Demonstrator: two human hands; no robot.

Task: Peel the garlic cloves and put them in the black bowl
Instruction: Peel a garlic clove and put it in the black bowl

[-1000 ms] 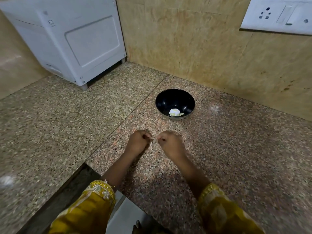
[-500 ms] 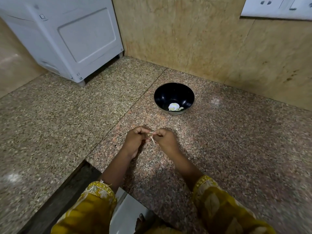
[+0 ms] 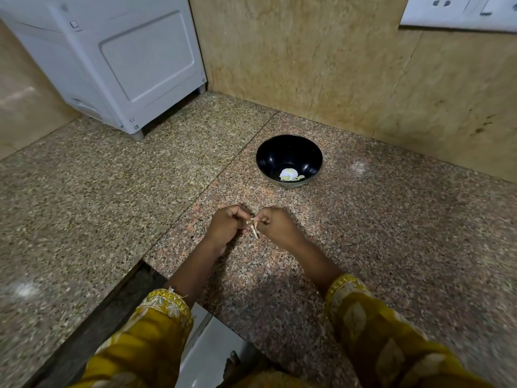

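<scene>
A black bowl [image 3: 289, 161] stands on the granite counter [image 3: 391, 247] near the wall corner, with a few pale peeled garlic pieces [image 3: 289, 174] at its bottom. In front of the bowl my two hands meet just above the counter. My left hand [image 3: 225, 228] grips a small garlic clove [image 3: 248, 222] between curled fingers and thumb. My right hand [image 3: 275, 226] pinches a thin pale strip of garlic skin [image 3: 255, 232] that hangs down from the clove. Most of the clove is hidden by my fingers.
A white appliance [image 3: 120, 60] stands at the back left of the counter. Tiled walls close the corner behind the bowl, with a white switch plate [image 3: 458, 12] at the top right. The counter's inner edge drops to the floor [image 3: 207, 348] near my sleeves.
My hands have stayed in front of the bowl and drawn closer together, and the skin strip now hangs longer from the clove. The camera view has shifted slightly.
</scene>
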